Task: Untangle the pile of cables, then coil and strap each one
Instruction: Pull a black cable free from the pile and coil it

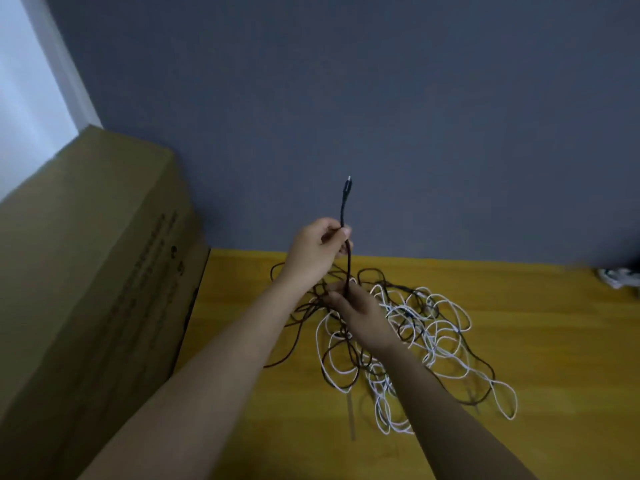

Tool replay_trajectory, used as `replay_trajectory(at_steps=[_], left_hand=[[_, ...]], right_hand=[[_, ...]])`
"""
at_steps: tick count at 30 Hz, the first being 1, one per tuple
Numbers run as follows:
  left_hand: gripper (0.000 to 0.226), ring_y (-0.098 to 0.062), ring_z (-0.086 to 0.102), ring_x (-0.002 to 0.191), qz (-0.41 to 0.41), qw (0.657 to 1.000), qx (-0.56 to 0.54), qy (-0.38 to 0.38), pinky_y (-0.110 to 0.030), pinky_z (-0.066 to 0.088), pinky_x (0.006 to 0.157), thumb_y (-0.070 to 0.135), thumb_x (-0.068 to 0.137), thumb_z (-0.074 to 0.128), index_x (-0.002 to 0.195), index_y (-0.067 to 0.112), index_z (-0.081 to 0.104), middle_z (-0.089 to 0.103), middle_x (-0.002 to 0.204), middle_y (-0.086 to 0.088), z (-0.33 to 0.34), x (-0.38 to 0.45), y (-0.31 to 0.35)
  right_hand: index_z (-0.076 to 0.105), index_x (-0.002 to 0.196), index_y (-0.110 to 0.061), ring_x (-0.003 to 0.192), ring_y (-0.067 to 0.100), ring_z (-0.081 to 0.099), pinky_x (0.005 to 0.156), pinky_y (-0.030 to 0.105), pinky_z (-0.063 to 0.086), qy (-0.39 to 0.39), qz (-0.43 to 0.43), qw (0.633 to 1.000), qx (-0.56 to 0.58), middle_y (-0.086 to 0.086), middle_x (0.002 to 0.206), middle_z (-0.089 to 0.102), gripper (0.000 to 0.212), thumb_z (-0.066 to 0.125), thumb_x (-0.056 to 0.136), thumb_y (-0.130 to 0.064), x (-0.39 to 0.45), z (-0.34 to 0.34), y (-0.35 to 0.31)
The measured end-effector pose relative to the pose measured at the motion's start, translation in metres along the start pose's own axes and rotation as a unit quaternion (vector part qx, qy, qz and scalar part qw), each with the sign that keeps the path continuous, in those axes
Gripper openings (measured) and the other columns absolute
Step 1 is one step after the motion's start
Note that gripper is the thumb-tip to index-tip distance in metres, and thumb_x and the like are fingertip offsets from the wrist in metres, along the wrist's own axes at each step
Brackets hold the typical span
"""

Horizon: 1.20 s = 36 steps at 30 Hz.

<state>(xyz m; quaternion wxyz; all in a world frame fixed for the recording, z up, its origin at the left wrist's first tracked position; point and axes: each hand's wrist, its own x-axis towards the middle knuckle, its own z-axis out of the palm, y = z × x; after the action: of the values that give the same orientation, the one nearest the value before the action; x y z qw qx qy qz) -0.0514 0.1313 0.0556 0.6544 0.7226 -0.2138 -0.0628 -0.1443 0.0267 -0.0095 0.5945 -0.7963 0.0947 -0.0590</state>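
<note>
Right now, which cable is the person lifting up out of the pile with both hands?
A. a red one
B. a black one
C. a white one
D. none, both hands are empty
B: the left hand pinches the black cable just below its plug end, which sticks upward, and the right hand grips the same cable lower down, above the tangled pile.

Yellow wooden table (519, 306) bears tangled cables (408, 341), a cardboard box (86, 271), perhaps.

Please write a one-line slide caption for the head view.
Both hands hold a black cable upright above the tangled pile.
</note>
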Motion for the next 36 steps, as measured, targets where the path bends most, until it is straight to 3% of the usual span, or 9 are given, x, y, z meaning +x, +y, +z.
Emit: replay_trajectory(at_steps=[2, 5, 13, 17, 20, 24, 28, 34, 36], left_hand=[[0.031, -0.014, 0.069, 0.069, 0.015, 0.999, -0.023, 0.027, -0.038, 0.057, 0.072, 0.015, 0.093, 0.058, 0.101, 0.041, 0.044, 0.071, 0.069, 0.009, 0.000, 0.009, 0.018], [0.035, -0.033, 0.064, 0.071, 0.044, 0.996, 0.040, 0.061, -0.047, 0.054, 0.068, 0.015, 0.096, 0.050, 0.107, 0.046, 0.038, 0.064, 0.072, -0.001, -0.003, 0.019, 0.042], [0.029, -0.024, 0.059, 0.101, 0.094, 0.976, 0.197, 0.018, -0.029, 0.041, 0.079, 0.032, 0.099, 0.047, 0.116, 0.010, 0.056, 0.062, 0.107, -0.003, 0.001, 0.077, 0.131], [0.028, -0.028, 0.060, 0.086, 0.187, 0.959, 0.207, 0.058, -0.033, 0.047, 0.073, 0.033, 0.099, 0.048, 0.093, 0.014, 0.067, 0.059, 0.095, -0.009, 0.004, 0.104, 0.205], [0.037, -0.003, 0.056, 0.063, 0.257, 0.953, 0.142, 0.075, -0.025, 0.036, 0.058, 0.040, 0.099, 0.046, 0.069, 0.021, 0.057, 0.060, 0.073, -0.002, 0.008, 0.112, 0.256], [0.036, -0.009, 0.050, 0.051, 0.195, 0.980, -0.021, 0.030, -0.030, 0.043, 0.058, 0.037, 0.100, 0.045, 0.068, 0.019, 0.043, 0.051, 0.062, 0.000, 0.009, 0.114, 0.267], [0.036, -0.011, 0.033, 0.052, 0.140, 0.990, -0.001, 0.020, -0.027, 0.029, 0.052, 0.037, 0.100, 0.043, 0.068, 0.021, 0.040, 0.038, 0.061, 0.004, 0.008, 0.104, 0.231], [0.030, -0.006, 0.031, 0.045, 0.043, 0.993, -0.100, -0.047, -0.016, 0.029, 0.042, 0.030, 0.103, 0.040, 0.076, 0.017, 0.045, 0.038, 0.061, 0.005, 0.011, 0.084, 0.184], [0.029, -0.004, 0.029, 0.041, 0.019, 0.986, -0.158, -0.056, -0.015, 0.027, 0.040, 0.024, 0.105, 0.034, 0.080, 0.015, 0.046, 0.040, 0.064, 0.002, 0.010, 0.081, 0.178]], right_hand=[[0.063, 0.100, -0.003, 0.078, 0.007, 0.065, 0.070, 0.026, 0.048, 0.052, -0.004, 0.998, -0.021, 0.003, 0.083, 0.066, 0.020, 0.046, 0.100, -0.014, -0.003, -0.005, -0.007], [0.064, 0.094, -0.009, 0.055, 0.011, 0.049, 0.053, 0.025, 0.036, 0.118, -0.032, 0.991, -0.052, 0.000, 0.063, 0.054, 0.025, 0.041, 0.102, -0.016, -0.002, -0.022, -0.034], [0.063, 0.104, -0.001, 0.047, 0.008, 0.035, 0.047, 0.022, 0.029, 0.234, -0.136, 0.958, -0.093, -0.001, 0.064, 0.042, 0.034, 0.036, 0.104, -0.021, 0.035, -0.108, -0.188], [0.064, 0.096, -0.011, 0.047, 0.006, 0.036, 0.047, 0.020, 0.031, 0.316, -0.240, 0.916, -0.056, -0.003, 0.062, 0.043, 0.030, 0.038, 0.103, -0.023, 0.042, -0.146, -0.303], [0.064, 0.090, -0.022, 0.042, 0.001, 0.034, 0.042, 0.016, 0.031, 0.348, -0.316, 0.882, 0.033, -0.006, 0.058, 0.043, 0.028, 0.039, 0.102, -0.026, 0.037, -0.157, -0.352], [0.062, 0.092, -0.015, 0.048, 0.006, 0.038, 0.046, 0.019, 0.032, 0.349, -0.267, 0.898, 0.020, -0.003, 0.059, 0.043, 0.029, 0.039, 0.103, -0.029, 0.047, -0.166, -0.319], [0.065, 0.100, 0.000, 0.053, 0.013, 0.043, 0.050, 0.020, 0.038, 0.186, -0.105, 0.965, -0.150, 0.003, 0.060, 0.047, 0.040, 0.041, 0.102, -0.033, 0.054, -0.164, -0.221], [0.054, 0.087, -0.009, 0.075, 0.025, 0.048, 0.067, 0.032, 0.039, 0.068, -0.022, 0.991, -0.111, 0.007, 0.076, 0.055, 0.030, 0.032, 0.105, -0.019, 0.028, -0.114, -0.117], [0.050, 0.078, -0.010, 0.072, 0.026, 0.050, 0.065, 0.034, 0.041, 0.106, -0.016, 0.994, -0.023, 0.008, 0.071, 0.053, 0.032, 0.033, 0.104, -0.016, 0.030, -0.104, -0.137]])
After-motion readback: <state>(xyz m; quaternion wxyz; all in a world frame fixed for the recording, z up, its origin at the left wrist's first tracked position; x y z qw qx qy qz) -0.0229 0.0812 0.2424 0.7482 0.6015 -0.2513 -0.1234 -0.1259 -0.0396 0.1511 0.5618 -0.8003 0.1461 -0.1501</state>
